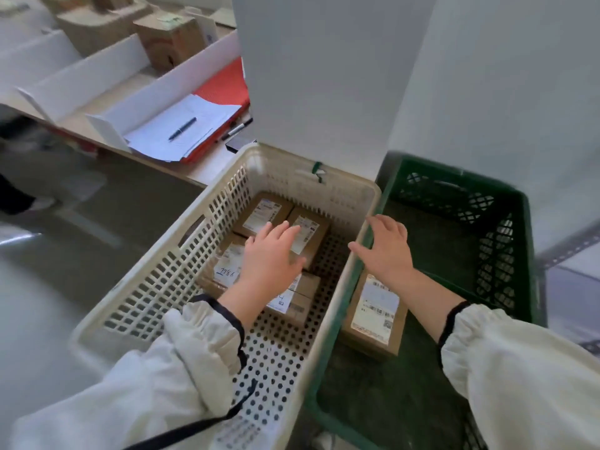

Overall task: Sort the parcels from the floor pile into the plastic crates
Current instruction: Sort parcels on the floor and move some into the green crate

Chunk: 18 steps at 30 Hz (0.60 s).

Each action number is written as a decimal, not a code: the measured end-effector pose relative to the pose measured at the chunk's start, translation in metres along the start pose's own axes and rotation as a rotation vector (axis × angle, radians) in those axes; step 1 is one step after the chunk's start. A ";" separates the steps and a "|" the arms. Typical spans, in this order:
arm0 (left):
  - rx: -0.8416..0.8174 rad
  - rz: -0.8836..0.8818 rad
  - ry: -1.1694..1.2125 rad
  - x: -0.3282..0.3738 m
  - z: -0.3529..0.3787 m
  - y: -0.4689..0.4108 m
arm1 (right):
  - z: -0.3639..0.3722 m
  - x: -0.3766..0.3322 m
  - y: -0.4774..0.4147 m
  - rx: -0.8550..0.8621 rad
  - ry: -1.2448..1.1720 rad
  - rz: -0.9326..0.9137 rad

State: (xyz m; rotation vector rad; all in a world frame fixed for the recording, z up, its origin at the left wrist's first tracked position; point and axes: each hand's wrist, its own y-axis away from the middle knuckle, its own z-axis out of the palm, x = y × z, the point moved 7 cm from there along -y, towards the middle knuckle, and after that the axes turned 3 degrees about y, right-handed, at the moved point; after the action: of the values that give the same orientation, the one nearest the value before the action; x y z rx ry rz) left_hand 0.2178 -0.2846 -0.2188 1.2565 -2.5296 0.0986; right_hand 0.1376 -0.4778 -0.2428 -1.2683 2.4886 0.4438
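A cream plastic crate (156, 280) stands on the floor with several small brown labelled parcels (264, 211) packed at its far end. My left hand (271, 254) hovers inside it, fingers spread, just above those parcels and holding nothing. Right beside it is a green plastic crate (506, 254) with one brown labelled parcel (373, 315) lying against its left wall. My right hand (388, 245) is open over the shared rims of the two crates, above that parcel.
A low wooden shelf (201, 172) behind the crates carries papers with a pen (182, 128), a red folder (224, 82), white dividers and cardboard boxes (168, 40). A white pillar (318, 76) rises right behind the crates. Grey floor lies to the left.
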 end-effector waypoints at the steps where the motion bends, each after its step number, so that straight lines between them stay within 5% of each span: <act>1: -0.045 -0.019 -0.067 -0.019 -0.001 0.006 | 0.005 -0.016 0.002 -0.033 0.072 -0.051; 7: -0.125 -0.232 -0.167 -0.133 -0.019 0.066 | 0.051 -0.112 0.031 -0.287 0.076 -0.182; 18: -0.026 -0.573 0.056 -0.342 -0.063 0.276 | 0.173 -0.358 0.168 -0.389 0.198 -0.362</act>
State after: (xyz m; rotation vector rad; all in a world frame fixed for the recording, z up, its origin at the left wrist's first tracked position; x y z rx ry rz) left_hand 0.2098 0.1588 -0.2432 1.8765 -2.0220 -0.0297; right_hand 0.2228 -0.0548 -0.2311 -1.9560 2.3166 0.7639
